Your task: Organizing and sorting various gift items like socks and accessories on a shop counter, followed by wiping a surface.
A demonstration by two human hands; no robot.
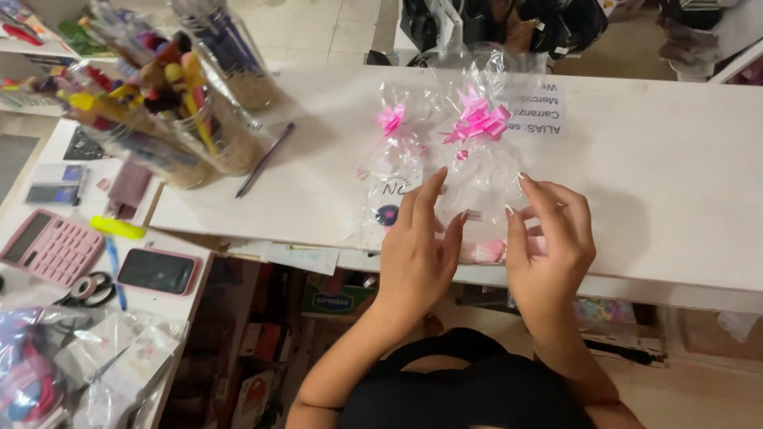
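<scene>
Two hands meet on a clear gift bag (pixel 482 187) standing at the near edge of the white table (pixel 675 183). The left hand (pixel 417 254) has its fingers (pixel 429 199) spread and laid flat against the bag's left side; the right hand (pixel 552 238) curls its fingers (pixel 531 199) round the right side, so the bag is held lightly between the two, neither hand clenched. A pink ribbon bow (pixel 477 121) ties the neck. The film looks thin, crinkly and slick, and the bag seems light, so it would likely crush under a hard squeeze; the tied neck under the bow looks the firmest place to hold. Just beside it on the left stands a second clear bag (pixel 391 179) with a smaller pink bow (pixel 390 119). Further left lie a purple pen (pixel 265 159) and jars of pens (pixel 159 119). On the lower table sit a pink calculator (pixel 52 246), a phone (pixel 157 271) and scissors (pixel 89 289).
</scene>
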